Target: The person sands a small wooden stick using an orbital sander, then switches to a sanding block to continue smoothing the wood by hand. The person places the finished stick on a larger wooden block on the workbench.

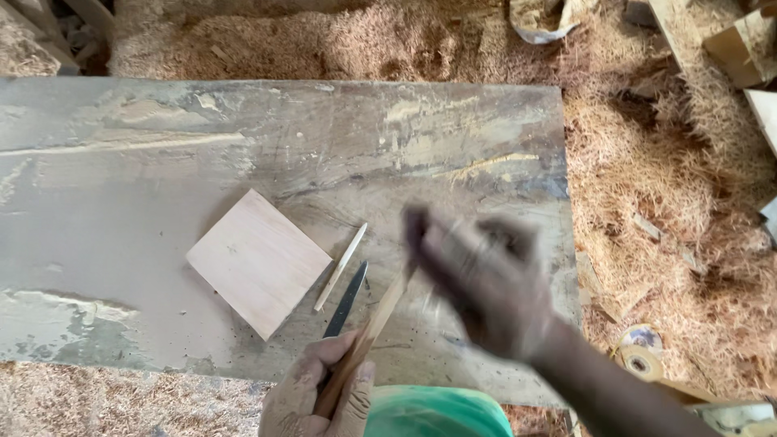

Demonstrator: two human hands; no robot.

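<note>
My left hand [320, 392] is at the near edge of the worn workbench [162, 186]. It is closed around a thin wooden stick [379, 320] and a dark flat blade [346, 299] that points away from me. My right hand [477, 279] is blurred with motion just right of the stick's far end; whether it touches the stick or holds anything cannot be made out. A square pale wooden board [257, 260] lies on the bench to the left. Beside it rests a thin pale wood sliver [341, 266].
Wood shavings [672, 178] cover the ground beyond and to the right of the bench. Pale wood offcuts [745, 48] lie at the upper right. A roll of tape [641, 358] sits at the lower right. Green cloth [437, 413] shows below my hands.
</note>
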